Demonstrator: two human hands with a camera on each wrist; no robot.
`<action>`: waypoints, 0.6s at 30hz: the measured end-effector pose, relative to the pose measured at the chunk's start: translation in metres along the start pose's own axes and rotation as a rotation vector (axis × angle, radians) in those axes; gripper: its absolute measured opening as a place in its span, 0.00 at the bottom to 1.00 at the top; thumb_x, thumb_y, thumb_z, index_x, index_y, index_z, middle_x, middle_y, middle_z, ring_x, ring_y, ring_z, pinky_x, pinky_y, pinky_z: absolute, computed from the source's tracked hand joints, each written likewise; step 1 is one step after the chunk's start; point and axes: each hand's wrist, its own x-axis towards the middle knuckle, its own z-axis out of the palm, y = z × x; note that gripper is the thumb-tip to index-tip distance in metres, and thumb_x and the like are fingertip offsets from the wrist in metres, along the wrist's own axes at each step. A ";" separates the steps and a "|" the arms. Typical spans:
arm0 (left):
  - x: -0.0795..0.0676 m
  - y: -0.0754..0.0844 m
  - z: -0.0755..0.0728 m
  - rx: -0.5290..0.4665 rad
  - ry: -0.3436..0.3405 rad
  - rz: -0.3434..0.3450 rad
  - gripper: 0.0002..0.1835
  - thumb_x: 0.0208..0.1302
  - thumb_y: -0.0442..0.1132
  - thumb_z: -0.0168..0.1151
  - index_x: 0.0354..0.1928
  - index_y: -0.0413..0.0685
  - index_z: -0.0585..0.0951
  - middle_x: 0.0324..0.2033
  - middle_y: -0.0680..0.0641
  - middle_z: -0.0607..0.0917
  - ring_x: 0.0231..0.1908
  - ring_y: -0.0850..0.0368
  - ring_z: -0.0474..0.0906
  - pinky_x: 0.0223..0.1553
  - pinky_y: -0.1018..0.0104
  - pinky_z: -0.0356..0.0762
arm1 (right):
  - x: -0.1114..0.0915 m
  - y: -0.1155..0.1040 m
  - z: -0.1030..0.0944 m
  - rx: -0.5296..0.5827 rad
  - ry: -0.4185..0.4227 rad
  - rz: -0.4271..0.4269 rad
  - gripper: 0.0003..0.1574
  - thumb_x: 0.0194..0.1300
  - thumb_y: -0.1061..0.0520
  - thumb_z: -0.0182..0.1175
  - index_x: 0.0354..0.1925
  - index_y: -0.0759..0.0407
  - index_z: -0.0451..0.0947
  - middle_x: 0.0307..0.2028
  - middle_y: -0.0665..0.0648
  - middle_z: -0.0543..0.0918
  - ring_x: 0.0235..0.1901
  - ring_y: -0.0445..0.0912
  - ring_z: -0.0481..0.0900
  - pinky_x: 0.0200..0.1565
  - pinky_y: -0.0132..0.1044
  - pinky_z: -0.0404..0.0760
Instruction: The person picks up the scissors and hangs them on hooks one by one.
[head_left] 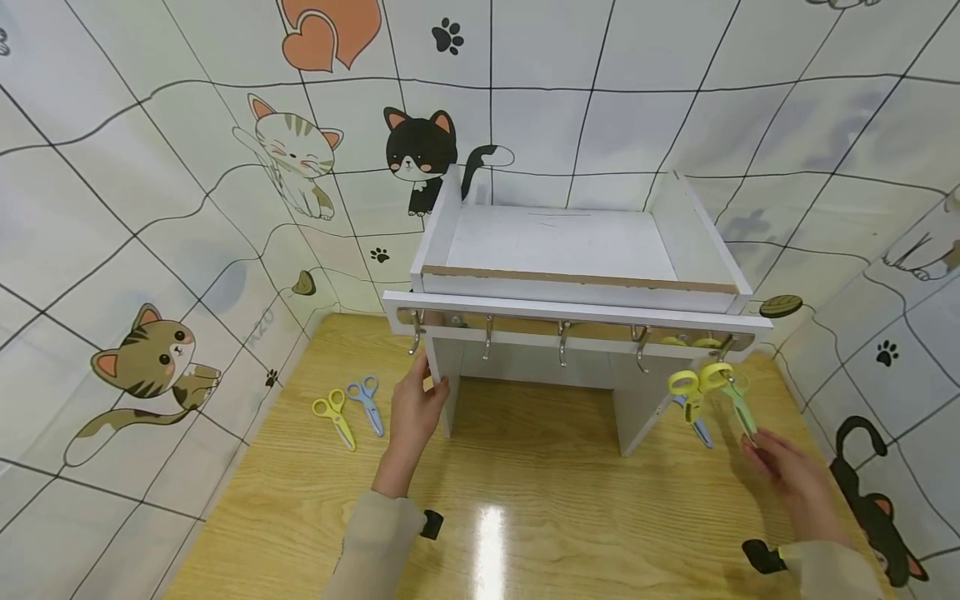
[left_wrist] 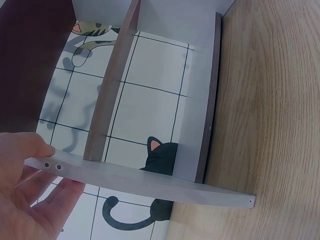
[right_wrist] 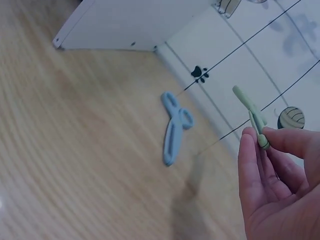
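Observation:
My left hand (head_left: 417,406) grips the front edge of the left side panel of a white shelf (head_left: 442,367); the left wrist view shows the thumb on one face of the panel (left_wrist: 125,179) and fingers on the other. With its fingertips, my right hand (head_left: 791,475) pinches green scissors (head_left: 742,412) by the blade end, handles upward. Those handles overlap the rightmost hook (head_left: 724,346) in the head view. Yellow scissors (head_left: 692,408) are at that same hook, beside the green pair. Below, blue scissors (right_wrist: 173,135) lie on the table to the right of the shelf.
Along the shelf's front rail (head_left: 525,329) run several metal hooks (head_left: 563,343). Left of the shelf, another yellow pair of scissors (head_left: 342,425) and another blue pair (head_left: 369,408) lie on the wooden table (head_left: 540,492). Cat-patterned walls (head_left: 585,125) enclose the back and both sides.

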 end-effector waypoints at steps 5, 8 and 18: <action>0.000 0.000 0.000 0.001 -0.003 -0.004 0.27 0.65 0.29 0.61 0.66 0.49 0.73 0.58 0.38 0.83 0.58 0.39 0.80 0.51 0.50 0.87 | -0.011 -0.012 0.009 0.097 -0.081 -0.083 0.18 0.69 0.72 0.55 0.31 0.58 0.88 0.29 0.56 0.90 0.32 0.45 0.90 0.40 0.32 0.90; 0.000 0.000 0.000 0.005 -0.005 -0.001 0.27 0.65 0.29 0.61 0.66 0.49 0.73 0.59 0.38 0.82 0.59 0.39 0.80 0.50 0.49 0.87 | -0.017 -0.020 0.015 0.103 -0.083 -0.112 0.16 0.68 0.71 0.56 0.33 0.59 0.88 0.30 0.56 0.89 0.33 0.46 0.90 0.40 0.33 0.90; 0.000 0.001 -0.001 -0.006 -0.007 0.003 0.27 0.65 0.28 0.60 0.66 0.48 0.73 0.59 0.38 0.82 0.59 0.38 0.80 0.50 0.49 0.87 | -0.034 -0.052 0.035 0.203 -0.144 -0.218 0.18 0.68 0.75 0.53 0.35 0.64 0.89 0.31 0.60 0.90 0.31 0.49 0.91 0.37 0.37 0.91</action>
